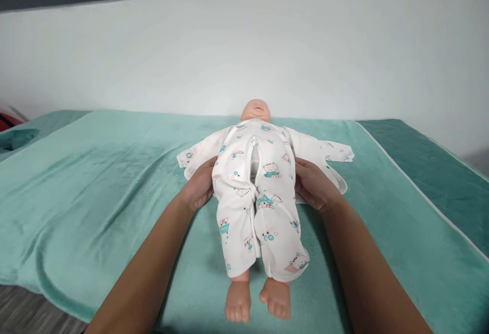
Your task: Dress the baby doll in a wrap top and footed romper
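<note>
A baby doll lies on its back, head away from me and bare feet toward me. It wears a white printed baby top with the sleeves spread out, and matching baby pants that have a slit at the crotch. At the doll's left-of-view hip, my left hand is closed on the side of the pants. My right hand grips the opposite side of them at the same height. Both hands' fingertips are partly hidden by the cloth and the doll's body.
Under the doll spreads a light green blanket, wrinkled on the left. A darker green cover shows at the right. Behind the bed rises a white wall. Something red stands at the far left edge, and grey flooring shows at lower left.
</note>
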Demonstrator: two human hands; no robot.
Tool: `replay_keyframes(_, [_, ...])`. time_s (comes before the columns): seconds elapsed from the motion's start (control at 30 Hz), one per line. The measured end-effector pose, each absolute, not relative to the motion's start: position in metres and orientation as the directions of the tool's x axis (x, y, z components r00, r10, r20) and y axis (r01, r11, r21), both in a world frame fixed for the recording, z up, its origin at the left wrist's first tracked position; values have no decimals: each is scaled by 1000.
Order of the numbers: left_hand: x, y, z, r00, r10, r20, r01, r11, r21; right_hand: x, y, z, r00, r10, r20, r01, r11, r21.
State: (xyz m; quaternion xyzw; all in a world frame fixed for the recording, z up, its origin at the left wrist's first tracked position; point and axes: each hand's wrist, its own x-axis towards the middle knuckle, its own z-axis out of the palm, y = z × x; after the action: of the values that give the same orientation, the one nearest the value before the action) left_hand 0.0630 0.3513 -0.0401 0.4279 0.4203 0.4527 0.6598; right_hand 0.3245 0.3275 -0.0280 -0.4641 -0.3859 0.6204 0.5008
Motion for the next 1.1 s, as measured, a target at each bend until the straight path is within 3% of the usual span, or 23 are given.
replay_keyframes(0.37, [59,356,-48,302,936,-182,-294,273,916,317,331,-24,-56,985,-162,-368,-171,-914])
replay_keyframes(0.57, [59,357,-43,268,952,-147,-326,233,916,316,335,-30,-51,981,-189,-294,-195,-936])
replay_keyframes(0.73, [55,359,-44,190,969,-160,-347,218,912,315,336,-31,-1,981,-194,-331,-183,-926])
replay_keyframes(0.93, [60,358,-44,218,964,-151,-321,217,922,317,329,-23,-87,980,-181,-317,-199,-927])
replay_keyframes(1.1, [62,357,-43,283,946,-155,-319,246,915,317,334,-25,-61,978,-199,-278,-208,-938])
